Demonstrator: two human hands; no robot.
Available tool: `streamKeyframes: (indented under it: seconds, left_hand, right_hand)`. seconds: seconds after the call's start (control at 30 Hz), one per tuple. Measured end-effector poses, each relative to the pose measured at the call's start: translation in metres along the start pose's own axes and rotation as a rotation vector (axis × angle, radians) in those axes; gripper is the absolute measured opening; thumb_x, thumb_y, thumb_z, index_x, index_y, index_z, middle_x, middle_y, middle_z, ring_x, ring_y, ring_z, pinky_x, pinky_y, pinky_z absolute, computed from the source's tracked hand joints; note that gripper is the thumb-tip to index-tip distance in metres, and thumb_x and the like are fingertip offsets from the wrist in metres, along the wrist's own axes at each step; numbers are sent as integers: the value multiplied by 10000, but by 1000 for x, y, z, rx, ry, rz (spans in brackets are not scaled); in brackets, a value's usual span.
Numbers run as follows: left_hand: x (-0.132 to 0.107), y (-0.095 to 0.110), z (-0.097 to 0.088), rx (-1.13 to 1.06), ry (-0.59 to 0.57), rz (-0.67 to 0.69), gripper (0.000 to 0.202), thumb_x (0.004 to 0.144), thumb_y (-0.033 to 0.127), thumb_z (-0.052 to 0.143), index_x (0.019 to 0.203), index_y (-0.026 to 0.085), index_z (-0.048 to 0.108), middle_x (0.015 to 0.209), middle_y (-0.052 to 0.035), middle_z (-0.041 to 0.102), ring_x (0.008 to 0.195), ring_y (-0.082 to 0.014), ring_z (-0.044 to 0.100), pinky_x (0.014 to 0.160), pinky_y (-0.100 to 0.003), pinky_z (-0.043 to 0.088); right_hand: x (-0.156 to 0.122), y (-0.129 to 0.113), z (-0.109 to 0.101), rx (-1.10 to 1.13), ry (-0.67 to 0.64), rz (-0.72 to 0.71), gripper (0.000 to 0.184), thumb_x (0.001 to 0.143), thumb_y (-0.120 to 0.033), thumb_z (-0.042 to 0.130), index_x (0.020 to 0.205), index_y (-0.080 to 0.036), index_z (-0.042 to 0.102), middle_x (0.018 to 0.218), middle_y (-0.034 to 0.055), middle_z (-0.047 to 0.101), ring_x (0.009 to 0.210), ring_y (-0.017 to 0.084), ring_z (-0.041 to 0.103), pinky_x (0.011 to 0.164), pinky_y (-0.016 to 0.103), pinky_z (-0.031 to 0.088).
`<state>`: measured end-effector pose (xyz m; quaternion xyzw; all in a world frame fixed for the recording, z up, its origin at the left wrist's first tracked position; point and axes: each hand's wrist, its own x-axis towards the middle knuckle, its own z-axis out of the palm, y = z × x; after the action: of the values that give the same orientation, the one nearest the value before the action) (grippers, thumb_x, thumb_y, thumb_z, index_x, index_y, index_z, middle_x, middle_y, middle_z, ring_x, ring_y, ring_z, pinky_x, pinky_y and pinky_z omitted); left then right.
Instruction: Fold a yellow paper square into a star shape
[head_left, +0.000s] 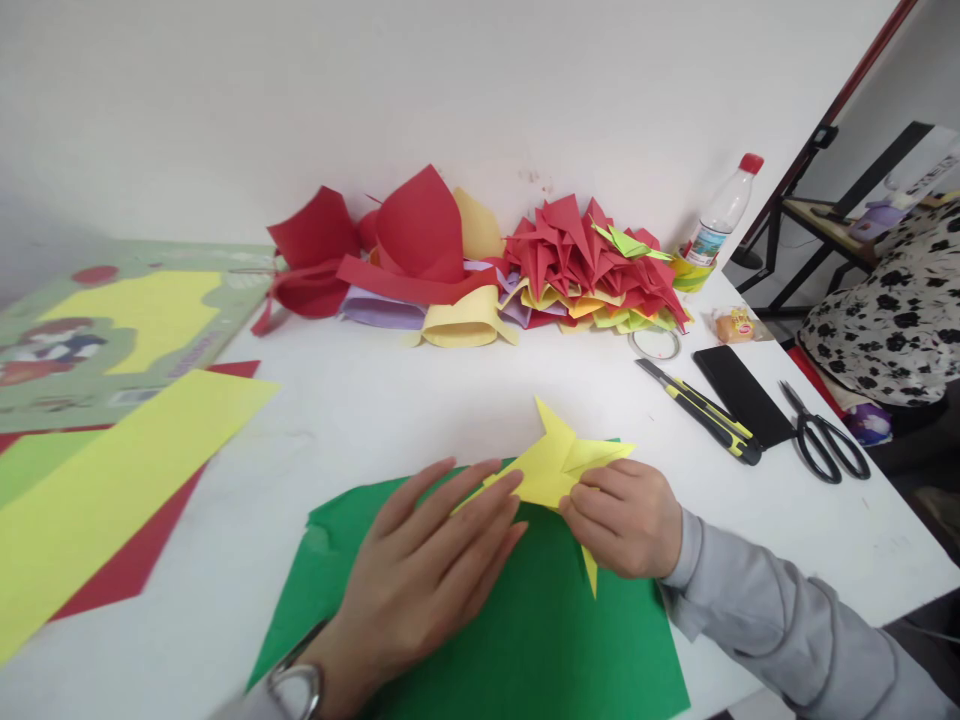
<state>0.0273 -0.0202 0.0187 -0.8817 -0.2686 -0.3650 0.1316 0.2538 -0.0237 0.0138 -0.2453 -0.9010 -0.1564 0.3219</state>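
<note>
A folded yellow paper star [544, 468] with several pointed arms is over a green paper sheet [555, 630]. My right hand [626, 515] pinches the star near its right arm, fingers closed on the paper. Stretched out and lying flat, the fingers of my left hand [439, 560] touch the star's left arm and partly cover it. One point of the star hangs below my right hand. The green sheet lies on the white table, partly hidden by my left hand and wrist.
Along the wall lie red folded paper shapes [424, 235] and a pile of red paper stars [570, 250]. To the right are a utility knife [701, 410], a black flat object [742, 395], scissors [821, 435] and a bottle [724, 215]. Yellow strips [135, 480] lie left. Someone's patterned clothing [892, 310] shows far right.
</note>
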Motion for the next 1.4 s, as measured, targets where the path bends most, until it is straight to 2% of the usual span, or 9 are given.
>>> streamKeyframes:
  seconds: [0.17,0.33,0.47,0.63,0.8,0.87,1.03,1.27,1.4]
  left_hand:
    - [-4,-5,2,5,-50,64,201,885,3,495,959,153,606,1045,-93,764,1036,-261,690,972,-484,475]
    - [-5,-17,-2,59,-70,62,206,875,18,511,962,188,588,1074,-83,757,1043,-259,687,969,-501,481]
    - [-5,-18,-2,47,-45,35,234,846,-12,519,935,195,581,1057,-79,761,994,-258,700,943,-514,499]
    - [-5,-13,1,-28,-39,36,173,850,13,585,913,174,587,992,-75,772,954,-238,708,913,-463,528]
    - [-4,-6,4,-154,-71,26,177,877,17,540,927,169,616,945,-62,775,920,-189,715,916,-401,532]
    - [-4,-4,5,-166,-67,18,165,880,21,543,916,163,619,928,-63,775,903,-185,718,915,-398,533]
    - [-6,2,8,-232,-73,32,179,881,15,530,888,160,635,918,-50,769,884,-174,709,924,-392,528]
    - [-6,14,12,-304,-174,56,228,939,102,469,877,145,685,901,-79,752,858,-205,681,804,-382,546]
    - [-7,15,10,-296,-205,49,241,940,100,464,915,152,698,947,-87,752,888,-210,679,821,-382,554]
  right_hand:
    - [1,0,-2,24,22,-9,224,916,-83,553,720,-142,643,680,25,651,633,139,581,558,289,387]
    - [1,4,-3,2,49,-7,262,952,-93,529,727,-143,653,678,22,664,652,135,594,559,276,407]
    - [1,5,-2,2,56,28,253,962,-101,514,762,-138,665,671,24,655,692,147,588,565,277,405]
    - [-2,9,0,-74,12,111,221,957,-123,528,791,-149,671,673,32,640,663,161,515,572,301,384]
    - [-5,10,3,-130,-80,132,281,945,-85,509,708,-164,639,685,41,627,645,161,500,558,306,357]
    - [-6,9,4,-98,-59,161,292,946,-68,476,728,-157,648,696,47,636,639,159,511,562,301,381]
    - [-12,13,10,17,-32,346,237,952,-99,484,838,-163,681,772,62,674,732,164,582,634,284,465]
    - [-16,17,16,162,-98,375,178,921,-106,526,901,-152,697,871,78,713,858,202,615,777,352,488]
    - [-15,16,17,241,-102,469,161,932,-142,537,929,-155,698,914,81,704,910,204,610,818,367,484]
